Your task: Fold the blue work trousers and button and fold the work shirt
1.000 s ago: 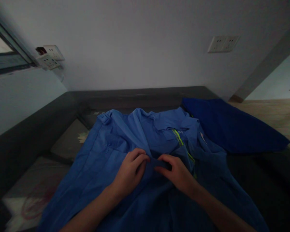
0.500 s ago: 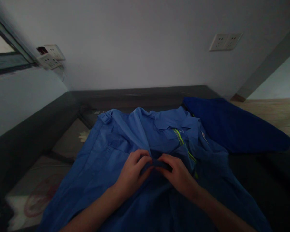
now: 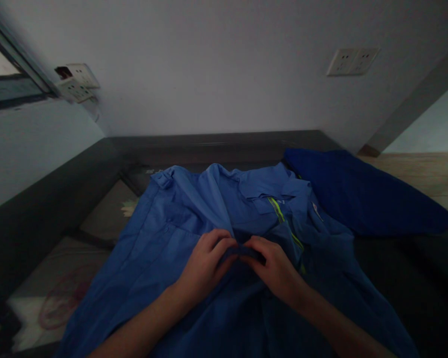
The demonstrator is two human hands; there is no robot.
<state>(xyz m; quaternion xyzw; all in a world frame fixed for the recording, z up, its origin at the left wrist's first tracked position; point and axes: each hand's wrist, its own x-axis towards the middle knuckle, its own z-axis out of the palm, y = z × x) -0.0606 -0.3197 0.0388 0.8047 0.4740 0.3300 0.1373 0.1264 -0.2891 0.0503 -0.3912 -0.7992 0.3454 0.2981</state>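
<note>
A blue work jacket (image 3: 134, 268) lies spread out in front of me, with a yellow-green stripe (image 3: 277, 210) and a flap on its right part. My left hand (image 3: 211, 256) pinches a fold of its cloth near the middle. Close beside it, my right hand (image 3: 271, 261) grips the same fold between thumb and fingers. The fingertips of both hands nearly meet there. Shadow darkens the cloth under the hands, so what lies inside the fold is hidden.
A darker blue cloth (image 3: 358, 194) lies beyond the jacket at the right. Behind runs a dark raised edge (image 3: 209, 140) along a white wall. Wall sockets (image 3: 353, 61) are at the right, and others (image 3: 76, 82) hang at the left. A round pinkish object (image 3: 65, 298) shows lower left.
Both hands keep their grip on the fold, with hardly any finger movement. The view has shifted very slightly.
</note>
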